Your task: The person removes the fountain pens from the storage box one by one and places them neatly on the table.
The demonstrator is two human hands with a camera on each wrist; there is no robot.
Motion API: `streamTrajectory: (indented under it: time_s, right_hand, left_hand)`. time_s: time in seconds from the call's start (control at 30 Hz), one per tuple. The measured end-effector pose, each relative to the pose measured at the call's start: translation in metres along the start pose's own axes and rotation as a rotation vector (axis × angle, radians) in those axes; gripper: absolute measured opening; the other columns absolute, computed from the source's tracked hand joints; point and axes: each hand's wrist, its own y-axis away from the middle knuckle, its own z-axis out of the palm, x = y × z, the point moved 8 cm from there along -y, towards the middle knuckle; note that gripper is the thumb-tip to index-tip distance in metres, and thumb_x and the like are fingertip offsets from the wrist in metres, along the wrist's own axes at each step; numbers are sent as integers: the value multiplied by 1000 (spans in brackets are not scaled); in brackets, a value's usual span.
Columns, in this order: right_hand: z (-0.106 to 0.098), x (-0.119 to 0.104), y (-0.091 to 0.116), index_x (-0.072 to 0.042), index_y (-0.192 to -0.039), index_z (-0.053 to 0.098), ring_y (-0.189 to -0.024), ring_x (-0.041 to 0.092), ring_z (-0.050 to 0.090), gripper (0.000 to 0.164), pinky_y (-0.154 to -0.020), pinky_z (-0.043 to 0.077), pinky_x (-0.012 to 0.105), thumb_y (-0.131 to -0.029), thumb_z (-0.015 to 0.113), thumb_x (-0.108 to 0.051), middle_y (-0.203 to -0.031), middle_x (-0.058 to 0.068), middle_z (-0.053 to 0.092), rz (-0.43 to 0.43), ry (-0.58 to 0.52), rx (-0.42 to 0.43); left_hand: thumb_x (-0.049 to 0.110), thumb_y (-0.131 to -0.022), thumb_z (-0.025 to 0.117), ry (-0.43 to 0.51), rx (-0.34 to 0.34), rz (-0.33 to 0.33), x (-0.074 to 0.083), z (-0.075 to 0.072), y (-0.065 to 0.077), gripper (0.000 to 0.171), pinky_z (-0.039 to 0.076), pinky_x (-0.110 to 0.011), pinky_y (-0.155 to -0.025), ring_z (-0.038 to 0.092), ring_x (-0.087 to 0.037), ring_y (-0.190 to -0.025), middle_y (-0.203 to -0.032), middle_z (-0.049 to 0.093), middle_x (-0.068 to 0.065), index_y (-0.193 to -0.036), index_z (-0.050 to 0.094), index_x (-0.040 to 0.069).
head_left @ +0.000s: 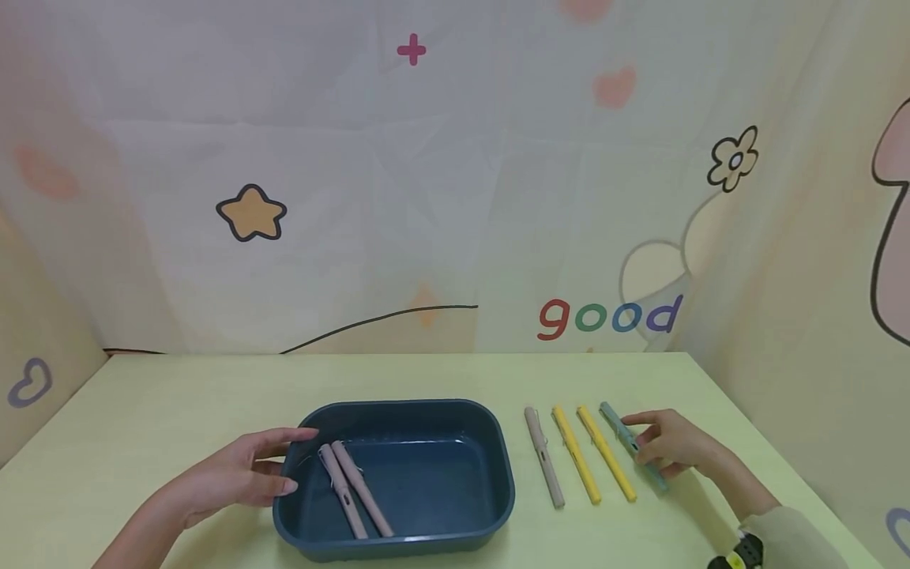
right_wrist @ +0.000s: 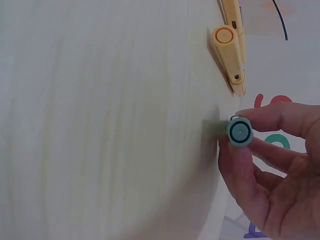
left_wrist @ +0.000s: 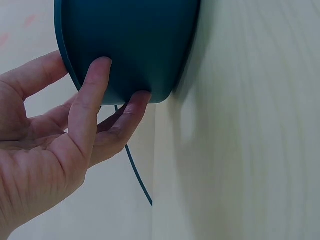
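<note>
Left hand (head_left: 238, 478) gripped tray (head_left: 426, 486), probably steadying it; right hand (head_left: 675, 441) pinched green pen (head_left: 626, 435) around its middle, likely for balance, near surface's (head_left: 199, 395) right edge.

left hand (head_left: 238, 476): gripping, fingers (left_wrist: 40, 76) spread | right hand (head_left: 671, 441): pinching, fingers bent

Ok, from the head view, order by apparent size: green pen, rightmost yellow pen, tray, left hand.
1. Tray
2. Left hand
3. Green pen, partly covered, and rightmost yellow pen: too alike to rank
</note>
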Motion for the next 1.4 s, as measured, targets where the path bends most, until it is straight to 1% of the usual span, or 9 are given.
streamTrajectory:
  time_s: [0.07,0.2,0.5,0.63,0.73,0.83,1.07,1.23,1.4]
  right_hand:
    - [1,0,0,10,-129,41,-58,14,46,63,-46,46,28,-71,64,3,-77,5,50,-5,16,4]
    - [1,2,-2,8,-129,42,-57,14,45,64,-45,46,28,-69,65,4,-77,5,49,24,32,21]
    - [-2,3,0,9,-128,43,-59,14,46,64,-46,49,30,-68,67,4,-76,5,49,33,60,30]
    - [-2,0,-1,9,-126,44,-60,14,47,62,-48,50,31,-69,68,3,-76,5,49,38,76,38]
    - [-3,0,-1,9,-126,45,-60,15,47,61,-49,51,32,-69,68,2,-76,6,49,38,91,37]
    - [-4,1,0,9,-126,44,-61,15,48,61,-50,51,32,-71,69,1,-77,5,49,44,96,31]
    - [-5,5,2,11,-127,42,-65,16,52,61,-56,53,36,-74,70,-4,-81,7,54,24,52,7]
    - [-9,9,4,11,-127,41,-66,17,55,60,-59,53,35,-78,69,-9,-83,7,57,-12,13,-19]
    - [-16,6,8,12,-128,40,-76,17,58,60,-66,53,35,-80,67,-10,-90,8,59,-50,-31,-25]
  left_hand:
    - [11,-84,64,3,-2,1,-1,0,0,67,48,-48,-82,53,-30,-109,-138,24,-35,-140,29,0]
    - [11,-83,64,11,-6,-4,-3,0,1,68,48,-49,-82,53,-29,-109,-138,26,-35,-140,28,0]
    - [10,-84,63,25,-27,7,-1,1,-1,68,48,-47,-82,55,-27,-106,-136,29,-34,-140,27,-2]
    - [10,-84,62,23,-31,8,-1,1,0,67,48,-47,-82,54,-27,-108,-137,26,-35,-140,26,-2]
    - [11,-84,63,8,-21,2,-2,1,0,68,47,-48,-83,52,-29,-110,-138,22,-36,-140,27,-2]
    - [11,-84,64,-2,-13,-6,-2,1,-1,67,47,-49,-83,52,-30,-111,-138,22,-37,-140,28,-1]
    - [10,-84,63,-9,-5,-16,-4,1,-1,67,47,-50,-82,51,-31,-111,-138,22,-37,-140,28,0]
    - [11,-84,63,-6,-6,-17,-5,0,-1,67,47,-50,-82,50,-33,-113,-139,20,-37,-140,28,1]
    - [11,-84,63,-4,-9,-8,-4,0,-2,67,47,-51,-81,50,-33,-113,-139,21,-37,-140,28,1]
